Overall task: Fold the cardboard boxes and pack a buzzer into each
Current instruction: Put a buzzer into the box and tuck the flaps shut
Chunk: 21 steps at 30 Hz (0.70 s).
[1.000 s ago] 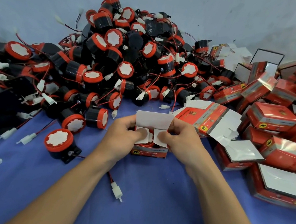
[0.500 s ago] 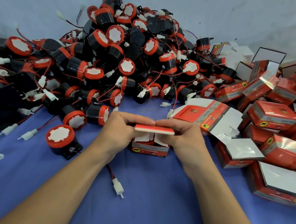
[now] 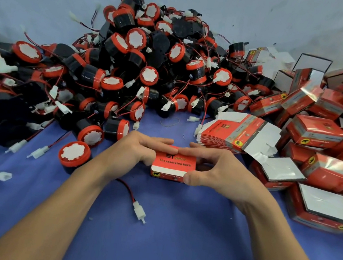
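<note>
A small red cardboard box (image 3: 173,163) stands on the blue cloth at the centre, its red lid lying down over the top with a white strip showing along the front. My left hand (image 3: 141,149) grips the box's left side, fingers lying across the lid's far edge. My right hand (image 3: 211,169) holds the right side, fingers on the lid and thumb against the front right corner. A large heap of black and red buzzers (image 3: 136,62) with wires lies behind and to the left. A stack of flat unfolded boxes (image 3: 234,134) lies just behind my right hand.
Closed red boxes (image 3: 317,133) are piled at the right, some open ones (image 3: 328,204) with white insides in front. A loose buzzer (image 3: 74,155) sits left of my left wrist. A red-black wire with a white connector (image 3: 139,213) lies between my forearms.
The lid stood upright a second ago with the side flaps showing. Both hands have folded it down flat over the box's top.
</note>
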### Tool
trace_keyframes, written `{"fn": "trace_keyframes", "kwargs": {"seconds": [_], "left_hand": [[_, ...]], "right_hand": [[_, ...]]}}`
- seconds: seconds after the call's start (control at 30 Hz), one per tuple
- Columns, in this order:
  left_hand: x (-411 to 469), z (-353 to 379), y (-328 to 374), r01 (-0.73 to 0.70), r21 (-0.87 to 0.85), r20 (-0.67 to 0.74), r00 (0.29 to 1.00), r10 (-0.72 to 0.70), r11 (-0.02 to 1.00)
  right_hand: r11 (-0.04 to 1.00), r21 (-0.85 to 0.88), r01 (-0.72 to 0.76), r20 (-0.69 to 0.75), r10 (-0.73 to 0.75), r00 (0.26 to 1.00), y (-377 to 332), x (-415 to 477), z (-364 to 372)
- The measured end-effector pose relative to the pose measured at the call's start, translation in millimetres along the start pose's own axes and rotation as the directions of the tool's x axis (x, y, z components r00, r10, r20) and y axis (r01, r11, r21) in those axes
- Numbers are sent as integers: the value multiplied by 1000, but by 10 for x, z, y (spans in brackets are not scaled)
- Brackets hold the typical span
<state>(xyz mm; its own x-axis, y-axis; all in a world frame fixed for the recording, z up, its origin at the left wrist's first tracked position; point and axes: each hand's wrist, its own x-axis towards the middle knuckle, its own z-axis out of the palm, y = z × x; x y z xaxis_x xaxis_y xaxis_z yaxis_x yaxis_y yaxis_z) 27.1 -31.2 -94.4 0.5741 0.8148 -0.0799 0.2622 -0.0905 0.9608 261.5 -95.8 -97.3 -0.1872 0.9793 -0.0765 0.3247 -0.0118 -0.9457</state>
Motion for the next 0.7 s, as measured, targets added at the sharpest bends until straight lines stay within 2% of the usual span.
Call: {"fn": "trace_keyframes", "kwargs": {"seconds": [0.13,0.27,0.4,0.7], "left_hand": [[-74,39,-62,-54,130,-20,998,57,990],[-106,35,-105,-70,228,-37,996,80,971],[-131,110,-125,-157,421,-117,967,225,893],[-115,132,-88,-231,435,-78,953,292,870]], "right_hand": [[1000,16,4,-74,-3,997,38,-20,72],[997,-73,-7,-171,-5,985,95,-44,143],[995,-98,9,-201,-29,979,116,-56,174],[992,-124,40,-211,-66,975,82,-41,138]]}}
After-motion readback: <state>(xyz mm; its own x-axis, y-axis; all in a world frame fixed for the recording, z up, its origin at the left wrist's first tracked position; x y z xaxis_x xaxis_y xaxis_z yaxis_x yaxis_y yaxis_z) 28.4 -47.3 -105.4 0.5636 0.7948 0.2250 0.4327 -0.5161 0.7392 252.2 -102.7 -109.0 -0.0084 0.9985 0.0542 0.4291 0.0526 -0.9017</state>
